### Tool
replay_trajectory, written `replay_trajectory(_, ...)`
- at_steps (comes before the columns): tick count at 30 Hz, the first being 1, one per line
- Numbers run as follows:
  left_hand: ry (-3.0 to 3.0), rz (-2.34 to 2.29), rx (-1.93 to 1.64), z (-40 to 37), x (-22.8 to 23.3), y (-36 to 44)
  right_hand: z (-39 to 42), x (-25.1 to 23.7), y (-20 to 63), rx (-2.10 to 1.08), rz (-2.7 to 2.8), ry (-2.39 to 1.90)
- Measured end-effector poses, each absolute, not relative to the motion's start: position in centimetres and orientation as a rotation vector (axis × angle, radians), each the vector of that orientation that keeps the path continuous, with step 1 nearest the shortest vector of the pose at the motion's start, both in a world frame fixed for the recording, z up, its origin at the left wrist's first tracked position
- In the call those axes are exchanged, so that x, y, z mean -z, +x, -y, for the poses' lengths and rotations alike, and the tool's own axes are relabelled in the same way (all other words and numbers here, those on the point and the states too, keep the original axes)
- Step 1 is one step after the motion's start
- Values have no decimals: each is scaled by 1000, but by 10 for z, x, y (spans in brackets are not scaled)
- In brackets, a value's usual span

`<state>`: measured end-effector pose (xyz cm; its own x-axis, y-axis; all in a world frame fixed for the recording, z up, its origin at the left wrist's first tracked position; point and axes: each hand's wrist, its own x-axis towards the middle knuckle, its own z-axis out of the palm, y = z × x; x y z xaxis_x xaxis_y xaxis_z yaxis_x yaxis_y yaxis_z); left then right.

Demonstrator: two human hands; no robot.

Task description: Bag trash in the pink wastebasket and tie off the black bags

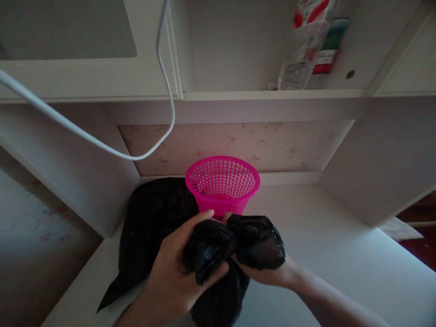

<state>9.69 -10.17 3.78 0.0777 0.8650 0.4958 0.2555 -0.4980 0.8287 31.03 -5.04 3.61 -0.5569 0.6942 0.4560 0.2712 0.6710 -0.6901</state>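
A black plastic bag [223,295] is gathered between both of my hands in the lower middle of the view. My left hand [177,268] curls around one bunched part of it, thumb and fingers closed on the plastic. My right hand [269,272] grips the other bunched part, its fingers partly hidden behind the plastic. The bag's body hangs below the hands. Just beyond them, a pink mesh basket [223,200] stands upright on the white surface [306,218]. To its left lies a second black plastic bag [153,218], apparently filled, with a pointed corner toward me.
A white cable [136,158] loops across the upper left, in front of a cabinet door [68,77]. Above the basket, an open shelf [238,94] holds a clear plastic bottle [298,68] and a green-and-red package [329,50]. Side panels [374,168] enclose the surface left and right.
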Motion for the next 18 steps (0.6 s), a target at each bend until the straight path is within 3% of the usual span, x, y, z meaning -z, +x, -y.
replay_trajectory(4,1774,-1316,-1529,73,-36,93,35,-48,303,-862,2050,-856)
replay_trajectory(7,1554,-1390,-1645,51,-22,77,27,-40,319,-789,1991,-912)
replay_trajectory(11,1203,-1280,-1829,26,-8,56,25,-15,355,-700,1848,-1095)
replay_trajectory(18,978,-988,-1932,7,-6,28,36,17,423,-847,1587,-1225)
